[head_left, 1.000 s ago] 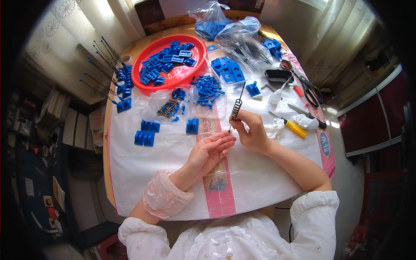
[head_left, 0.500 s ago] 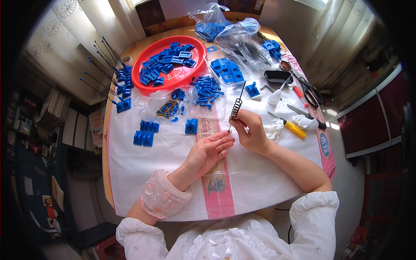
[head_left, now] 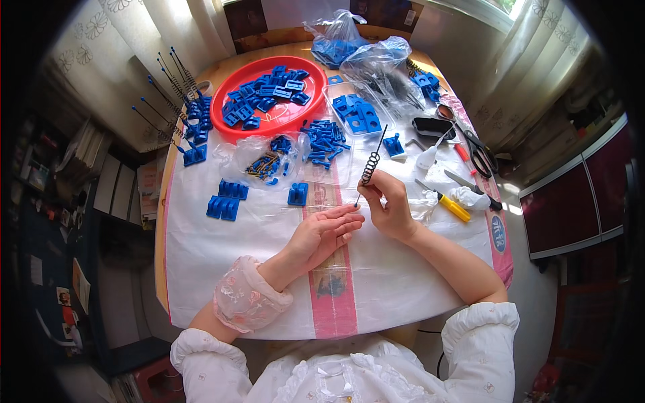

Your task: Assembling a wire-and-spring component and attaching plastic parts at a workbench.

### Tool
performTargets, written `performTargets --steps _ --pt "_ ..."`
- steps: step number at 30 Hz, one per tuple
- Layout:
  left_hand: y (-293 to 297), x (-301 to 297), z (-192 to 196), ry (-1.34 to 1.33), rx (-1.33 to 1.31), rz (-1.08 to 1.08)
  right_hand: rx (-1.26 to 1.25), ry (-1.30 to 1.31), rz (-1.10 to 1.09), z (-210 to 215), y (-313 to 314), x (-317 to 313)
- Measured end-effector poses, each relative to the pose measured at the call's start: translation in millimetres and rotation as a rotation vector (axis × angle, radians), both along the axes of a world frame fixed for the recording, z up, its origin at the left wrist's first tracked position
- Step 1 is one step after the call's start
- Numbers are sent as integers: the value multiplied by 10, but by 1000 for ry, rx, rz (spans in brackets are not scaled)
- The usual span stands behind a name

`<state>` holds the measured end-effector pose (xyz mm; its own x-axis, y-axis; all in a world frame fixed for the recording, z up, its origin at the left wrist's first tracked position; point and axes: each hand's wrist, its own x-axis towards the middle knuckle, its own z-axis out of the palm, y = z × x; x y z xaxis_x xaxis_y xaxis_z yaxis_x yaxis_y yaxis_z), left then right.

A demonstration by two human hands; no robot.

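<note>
My right hand (head_left: 390, 209) pinches a thin black rod with a coil spring (head_left: 371, 167) around its lower half. The rod stands nearly upright, leaning slightly right at the top, and a small blue tip shows at its lower end. My left hand (head_left: 316, 236) is open, palm partly turned up, its fingers stretched toward that tip. Whether the fingertips touch it I cannot tell. Just beyond the left hand sits a blue plastic bracket (head_left: 297, 194). More blue brackets (head_left: 226, 199) stand together to its left.
A red tray (head_left: 216, 120) of blue parts stands at the back, with loose blue pegs (head_left: 325, 142) before it. Assembled spring pieces (head_left: 195, 124) line the left edge. On the right lie a yellow-handled screwdriver (head_left: 454, 207), a knife (head_left: 471, 188) and scissors (head_left: 481, 155).
The view has shifted slightly. The two hands and the spring rod keep nearly the same pose, the rod's top leaning a little more to the right.
</note>
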<state>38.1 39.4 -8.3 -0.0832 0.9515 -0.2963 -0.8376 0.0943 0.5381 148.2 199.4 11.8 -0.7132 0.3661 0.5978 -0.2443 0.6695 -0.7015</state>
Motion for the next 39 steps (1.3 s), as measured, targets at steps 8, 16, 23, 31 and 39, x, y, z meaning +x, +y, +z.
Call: performTargets --steps 8,16,23,31,39 --pt "8 7 23 -22 10 -14 -3 -24 -14 -54 17 6" --pt "1 0 14 -20 6 -20 13 -6 -7 -33 -1 4" --pt "-7 -18 -28 -30 17 -13 1 -4 5 -17 -18 -12" --pt "0 -5 -12 -22 14 -11 7 -5 8 -24 3 -2" --pt "-2 -12 10 -11 12 -27 23 -10 11 -6 6 1"
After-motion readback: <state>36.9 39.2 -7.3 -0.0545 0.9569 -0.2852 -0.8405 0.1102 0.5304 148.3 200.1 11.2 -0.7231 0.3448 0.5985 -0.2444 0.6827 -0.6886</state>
